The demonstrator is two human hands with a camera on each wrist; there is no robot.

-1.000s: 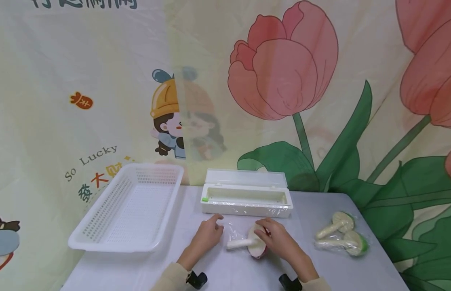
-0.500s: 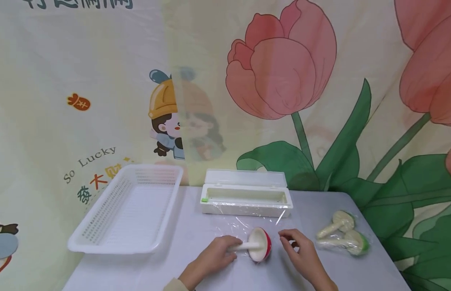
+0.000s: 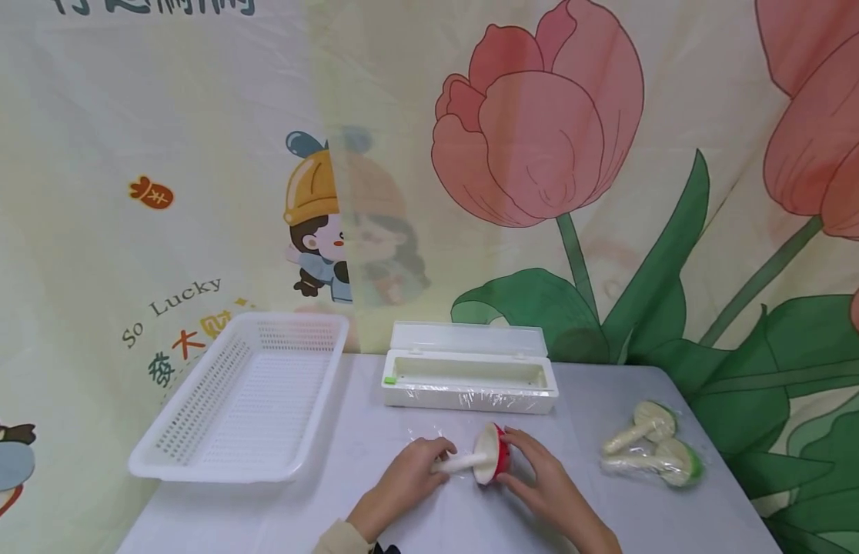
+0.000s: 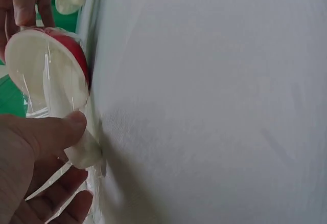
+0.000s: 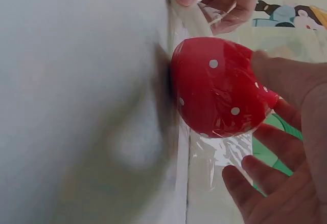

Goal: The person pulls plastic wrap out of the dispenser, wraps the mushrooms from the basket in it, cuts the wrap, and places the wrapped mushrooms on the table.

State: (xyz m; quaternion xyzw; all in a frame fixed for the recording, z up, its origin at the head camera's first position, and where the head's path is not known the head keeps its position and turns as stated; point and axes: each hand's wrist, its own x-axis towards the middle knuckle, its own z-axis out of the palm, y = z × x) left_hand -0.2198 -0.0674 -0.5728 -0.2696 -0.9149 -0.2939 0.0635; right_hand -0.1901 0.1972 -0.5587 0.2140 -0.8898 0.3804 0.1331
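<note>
A toy mushroom point(image 3: 486, 455) with a white stem and a red cap dotted with white lies on its side over the table, its cap toward the right. Clear plastic wrap point(image 5: 219, 155) covers it, as both wrist views show. My left hand point(image 3: 410, 475) pinches the stem near its end between thumb and fingers. From the other side, my right hand point(image 3: 550, 488) grips the red cap point(image 5: 214, 91) with thumb and index finger, while its other fingers are spread apart.
Behind the hands stands a long white box point(image 3: 471, 398) with its lid raised. A white perforated basket point(image 3: 222, 471) is at the left. Two wrapped toy mushrooms with green caps point(image 3: 679, 462) lie at the right of the table point(image 3: 582, 415). A printed curtain point(image 3: 402, 92) hangs behind.
My left hand has moved from beside the wrap onto the mushroom's stem. My right hand left the cap, then came back to grip it. The mushroom's cap has turned to face left.
</note>
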